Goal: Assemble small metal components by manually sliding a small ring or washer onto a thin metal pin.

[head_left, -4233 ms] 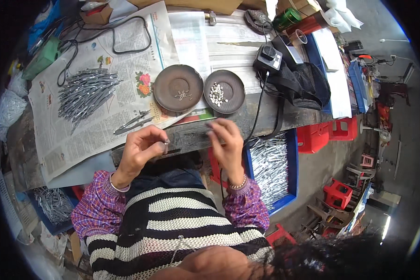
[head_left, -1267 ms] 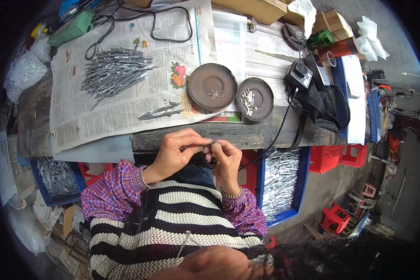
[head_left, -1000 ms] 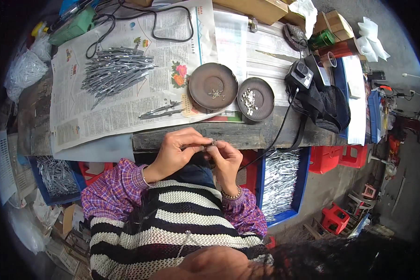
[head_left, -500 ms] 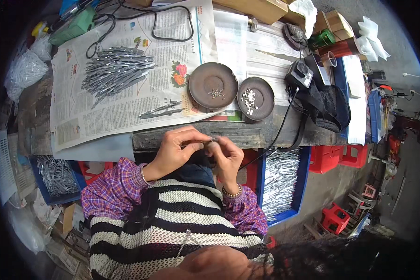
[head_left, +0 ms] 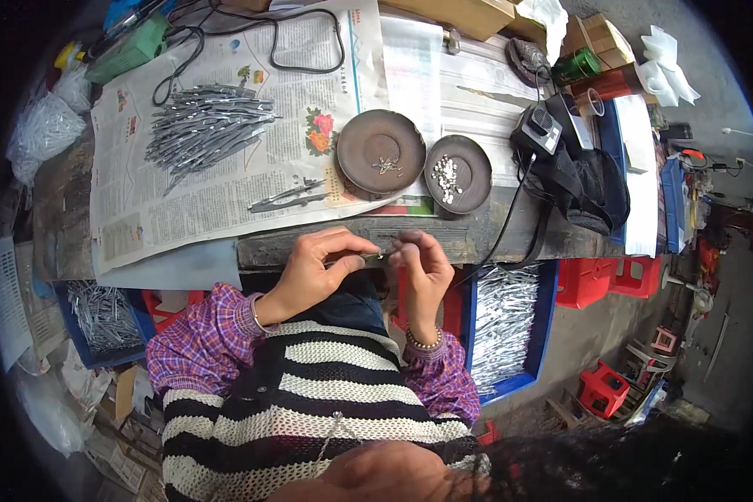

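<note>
Above my lap, just off the table's front edge, my left hand [head_left: 320, 266] pinches a small metal part [head_left: 382, 253] whose tip pokes out from the fingertips; most of it is hidden. Close beside it, my right hand [head_left: 422, 269] has its thumb and fingers pinched together near that tip, and whatever is between them is too small to make out. Beyond the hands are two round brown dishes: the larger dish [head_left: 360, 171] holds tiny metal pins [head_left: 386, 166], the smaller dish [head_left: 475, 194] small shiny bits [head_left: 446, 177]. A few slim grey metal parts [head_left: 289, 199] lie on the newspaper [head_left: 184, 216].
A heap of slim grey metal parts [head_left: 209, 130] covers the newspaper's left side. At the right are a black device [head_left: 537, 132] with a cable and a black bag [head_left: 581, 197]. Blue crates [head_left: 544, 322] of metal parts and red stools [head_left: 581, 283] stand below the table.
My right hand has moved slightly right and up, away from the left fingertips, baring the tip of the small metal part. My left hand has stayed nearly still.
</note>
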The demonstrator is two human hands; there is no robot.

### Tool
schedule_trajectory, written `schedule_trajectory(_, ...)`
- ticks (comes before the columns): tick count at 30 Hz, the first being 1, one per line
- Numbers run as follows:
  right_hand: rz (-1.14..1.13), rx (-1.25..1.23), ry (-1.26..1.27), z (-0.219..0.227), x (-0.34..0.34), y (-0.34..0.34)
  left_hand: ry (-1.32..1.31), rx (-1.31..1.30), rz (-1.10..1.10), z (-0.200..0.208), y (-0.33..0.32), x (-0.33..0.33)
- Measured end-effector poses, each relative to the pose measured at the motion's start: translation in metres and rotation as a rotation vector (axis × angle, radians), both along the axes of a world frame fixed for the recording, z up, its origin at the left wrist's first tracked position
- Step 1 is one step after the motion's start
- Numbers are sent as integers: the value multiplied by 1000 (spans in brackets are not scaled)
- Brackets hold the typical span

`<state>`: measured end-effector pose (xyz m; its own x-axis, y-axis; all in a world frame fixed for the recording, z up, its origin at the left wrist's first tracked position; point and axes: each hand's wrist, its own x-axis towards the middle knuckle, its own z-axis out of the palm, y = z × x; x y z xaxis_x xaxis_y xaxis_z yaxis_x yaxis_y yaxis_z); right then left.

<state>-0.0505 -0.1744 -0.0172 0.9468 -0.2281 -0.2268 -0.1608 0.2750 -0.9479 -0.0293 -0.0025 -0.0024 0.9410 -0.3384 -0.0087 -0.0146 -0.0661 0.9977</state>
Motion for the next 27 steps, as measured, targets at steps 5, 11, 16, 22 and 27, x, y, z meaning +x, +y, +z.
schedule_trajectory(5, 181, 2, -64, -7, -5, -3, -39, 11, 43, 1, 8, 9)
schedule_trajectory(11, 225, 54, -10, -12, -10, -3, -346, 382, 297, 16, 43, 49)
schedule_trajectory(16, 261, 17, -27, -11, -10, 0, -264, 426, 244, 5, 50, 49)
schedule_trajectory(22, 266, -30, -33, -12, -9, 1, -255, 394, 261, 6, 50, 47)
schedule_trajectory(27, 272, -29, -34, -13, -10, 5, -218, 424, 233, 0, 56, 47)
